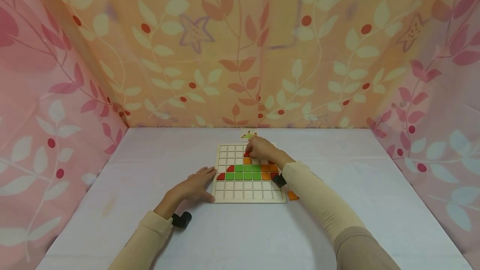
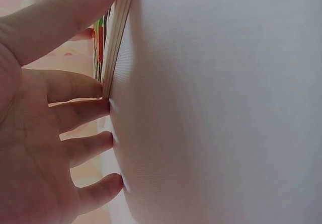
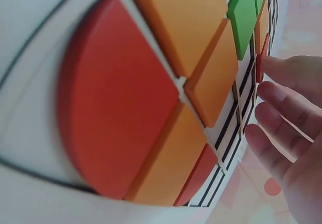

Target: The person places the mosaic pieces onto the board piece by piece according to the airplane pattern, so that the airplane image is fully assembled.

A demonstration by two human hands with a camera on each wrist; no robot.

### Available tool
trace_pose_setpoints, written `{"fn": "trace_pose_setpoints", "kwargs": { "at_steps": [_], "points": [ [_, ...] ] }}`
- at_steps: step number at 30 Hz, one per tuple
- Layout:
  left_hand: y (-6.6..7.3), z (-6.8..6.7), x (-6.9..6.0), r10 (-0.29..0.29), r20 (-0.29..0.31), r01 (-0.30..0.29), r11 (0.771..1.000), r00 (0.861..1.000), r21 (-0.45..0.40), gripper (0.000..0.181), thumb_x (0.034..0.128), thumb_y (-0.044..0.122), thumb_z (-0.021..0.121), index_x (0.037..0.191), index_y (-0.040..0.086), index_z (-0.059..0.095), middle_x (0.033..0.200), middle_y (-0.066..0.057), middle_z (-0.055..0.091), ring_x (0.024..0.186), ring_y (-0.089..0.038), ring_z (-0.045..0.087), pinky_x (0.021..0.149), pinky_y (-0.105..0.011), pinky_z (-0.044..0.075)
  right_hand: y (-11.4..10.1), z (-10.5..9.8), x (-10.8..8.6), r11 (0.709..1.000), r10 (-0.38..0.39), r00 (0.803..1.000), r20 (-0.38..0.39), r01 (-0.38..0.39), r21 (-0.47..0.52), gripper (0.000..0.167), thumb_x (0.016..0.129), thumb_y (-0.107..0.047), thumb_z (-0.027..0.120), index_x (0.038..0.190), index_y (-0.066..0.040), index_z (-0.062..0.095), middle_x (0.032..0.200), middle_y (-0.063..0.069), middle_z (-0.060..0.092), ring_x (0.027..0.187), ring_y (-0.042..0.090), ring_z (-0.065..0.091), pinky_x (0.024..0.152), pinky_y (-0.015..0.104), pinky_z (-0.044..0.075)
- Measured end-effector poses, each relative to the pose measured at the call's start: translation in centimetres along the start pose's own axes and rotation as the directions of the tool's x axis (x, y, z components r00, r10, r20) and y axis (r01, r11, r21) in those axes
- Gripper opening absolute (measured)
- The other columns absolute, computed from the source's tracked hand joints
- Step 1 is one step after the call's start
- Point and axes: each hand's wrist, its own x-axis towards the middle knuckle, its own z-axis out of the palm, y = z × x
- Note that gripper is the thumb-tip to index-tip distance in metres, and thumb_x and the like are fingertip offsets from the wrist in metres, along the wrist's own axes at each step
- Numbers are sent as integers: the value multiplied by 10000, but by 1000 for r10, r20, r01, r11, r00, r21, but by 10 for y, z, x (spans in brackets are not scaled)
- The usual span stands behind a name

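The wooden grid board [image 1: 228, 195] lies flat on the table, with green square tiles [image 1: 243, 172], orange square tiles [image 1: 266, 172] and red rounded tiles [image 1: 221, 176] in its cells. Near the top middle of the grid, my right hand [image 1: 262, 148] pinches a red rounded tile [image 3: 260, 65] with its thumb and fingertips, just above an orange tile [image 1: 247, 161]. My left hand [image 1: 196, 184] rests beside the board's left edge. In the left wrist view, its spread fingers [image 2: 83, 113] touch the cloth and the board's edge, with the thumb against the side.
Behind the board lies a small pattern card [image 1: 248, 133]. A loose orange tile [image 1: 293, 195] lies off the board's lower right, partly under my right forearm. White cloth [image 1: 142, 170] covers the table, and floral curtains [image 1: 240, 53] enclose it on the back and sides.
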Motion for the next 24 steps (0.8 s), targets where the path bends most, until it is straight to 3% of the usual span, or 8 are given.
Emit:
{"fn": "trace_pose_setpoints", "kwargs": {
  "at_steps": [11,24],
  "points": [
    [0,-1,0,-1,-2,1,1000,1000,-2,957,750,276,836,1520,51,316,1614,-110,263,1511,-360,148,1170,-623,184,2,-12,-33,995,-59,994,-87,65,78,201,906,-119,664,1074,-49,749,1070,93,696,1011,249,626,926,401,518],
    [-1,1,1,-5,3,5,1000,1000,9,959,749,278,836,1523,59,313,1615,-106,262,1512,-358,146,1170,-621,189,14,-16,-96,992,-59,990,-129,73,104,215,885,-103,676,1073,-20,742,1006,105,704,935,260,619,869,417,510]
  ]
}}
